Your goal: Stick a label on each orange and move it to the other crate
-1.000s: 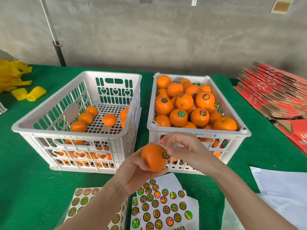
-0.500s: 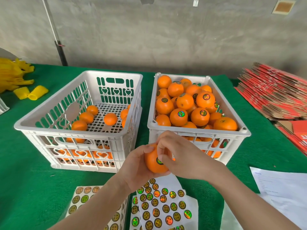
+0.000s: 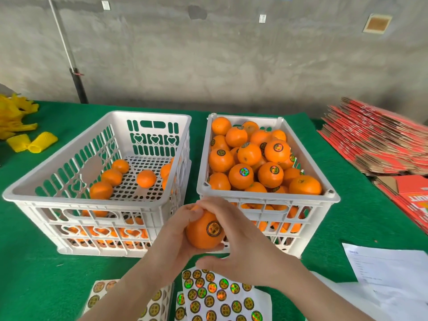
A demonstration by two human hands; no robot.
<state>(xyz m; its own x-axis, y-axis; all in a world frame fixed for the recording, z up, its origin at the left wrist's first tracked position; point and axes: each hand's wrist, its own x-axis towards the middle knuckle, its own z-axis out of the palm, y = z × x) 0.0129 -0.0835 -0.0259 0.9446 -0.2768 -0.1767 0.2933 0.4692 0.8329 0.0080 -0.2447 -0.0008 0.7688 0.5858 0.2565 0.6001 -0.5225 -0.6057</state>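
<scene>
Right now the orange [image 3: 201,238] is held in the air just in front of the gap between the two crates, above the sticker sheets [image 3: 217,295] and clear of the surface [image 3: 34,274]. The left hand [image 3: 171,242] cups it from the left and below, its fingers [image 3: 190,211] clamped round the fruit with the tips up at the top. The right hand [image 3: 250,256] comes in from the right: its fingers [image 3: 216,206] curl over the top of the orange and meet the left fingertips, while the thumb reaches out beneath the fruit; whether the thumb touches the peel I cannot tell. A round label [image 3: 213,228] sits flat on the side of the orange that faces the camera. The left crate [image 3: 99,198] holds a few bare oranges [image 3: 111,177] spread over its perforated floor. The right crate [image 3: 266,197], just beside it, is heaped to the rim with labelled oranges [image 3: 270,174], many showing round stickers on top. Both crates are white and stand on the green surface. Yellow foam nets [image 3: 34,142] lie at the far left, a stack of flat red cartons [image 3: 382,140] at the far right, and white papers [image 3: 389,267] near the right forearm. A dark pole [image 3: 77,86] leans on the grey wall behind.
</scene>
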